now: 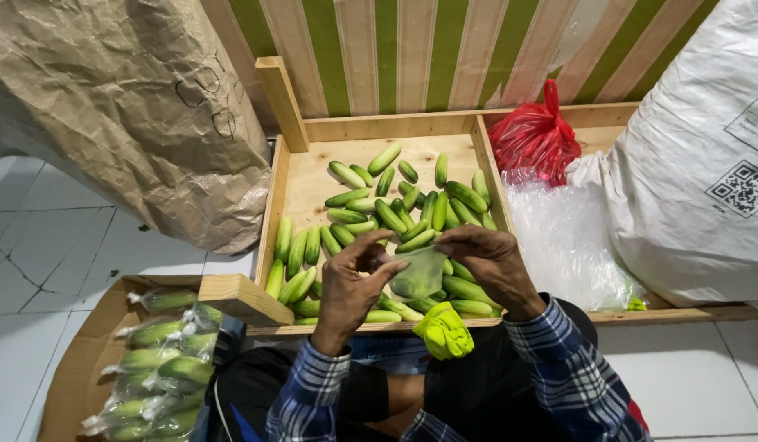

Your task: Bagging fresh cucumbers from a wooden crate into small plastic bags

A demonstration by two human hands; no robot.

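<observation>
My left hand (352, 286) and my right hand (491, 263) together pinch a small clear plastic bag (420, 274) between their fingertips, held over the near edge of a wooden tray (291, 176). The tray holds several loose green cucumbers (395, 214), scattered in the middle and lined up at its near left. A yellow-green cloth (443, 331) lies on my lap just below the bag. Both sleeves are blue plaid.
A cardboard box (80, 352) at lower left holds several bagged cucumbers (162, 368). Brown crumpled paper sack (125, 106) stands left of the tray. In the right tray compartment lie clear plastic bags (563, 241) and a red plastic bag (533, 139). A large white sack (698, 164) fills the right.
</observation>
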